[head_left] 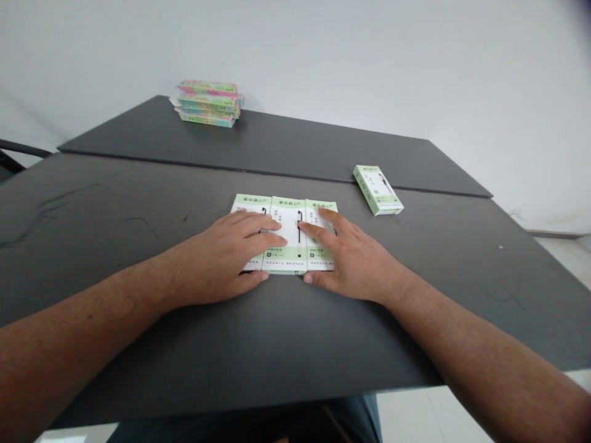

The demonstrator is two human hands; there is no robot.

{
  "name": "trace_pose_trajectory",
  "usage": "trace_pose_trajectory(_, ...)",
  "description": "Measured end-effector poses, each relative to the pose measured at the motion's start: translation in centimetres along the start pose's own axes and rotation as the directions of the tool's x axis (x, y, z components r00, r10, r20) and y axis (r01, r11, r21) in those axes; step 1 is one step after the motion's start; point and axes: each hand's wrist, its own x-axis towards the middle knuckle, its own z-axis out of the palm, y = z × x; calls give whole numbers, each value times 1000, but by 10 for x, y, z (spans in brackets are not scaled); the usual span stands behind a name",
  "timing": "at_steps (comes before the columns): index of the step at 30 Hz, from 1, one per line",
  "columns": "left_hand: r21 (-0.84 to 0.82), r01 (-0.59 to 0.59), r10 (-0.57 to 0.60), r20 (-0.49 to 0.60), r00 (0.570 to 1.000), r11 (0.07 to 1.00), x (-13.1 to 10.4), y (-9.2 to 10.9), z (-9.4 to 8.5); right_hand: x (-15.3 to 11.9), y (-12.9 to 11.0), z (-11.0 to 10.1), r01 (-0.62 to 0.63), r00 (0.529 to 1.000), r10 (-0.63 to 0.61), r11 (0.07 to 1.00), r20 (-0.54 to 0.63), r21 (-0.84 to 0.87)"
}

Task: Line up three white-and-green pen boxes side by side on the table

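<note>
At about ten o'clock on the far table, a stack of pink-and-green boxes (209, 103) sits well apart from everything else. On the near dark table (115, 246), the left hand (226, 258) lies flat, palm down, fingers spread and extended, grasping nothing; its fingertips press on the leftmost of three white-and-green boxes (287, 232) laid side by side, touching, in a row. That row lies straight at twelve o'clock from the person, between and under both hands. The right hand (348, 255) is likewise flat and open, fingers resting on the right box and reaching toward the middle one, thumb at the row's near edge. At two o'clock from this hand, a single green box (378, 189) lies near, apart from the row.
</note>
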Motion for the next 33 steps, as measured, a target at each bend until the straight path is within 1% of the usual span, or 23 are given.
trace_pose_trajectory(6,0,33,-33,8,999,999,1,-3,0,4,-2,2,21,1000,-21,1000,-10,-22)
trace_pose_trajectory(13,-7,35,-35,10,999,999,0,-7,0,5,-3,3,25,1000,-25,1000,-11,-11)
trace_pose_trajectory(21,-15,51,-51,16,999,999,-1,-8,1,5,-4,-1,33,999,-33,999,4,-6)
trace_pose_trajectory(33,-37,50,-50,-2,999,998,-2,-7,0,2,-5,-4,44,999,-44,999,-9,-8)
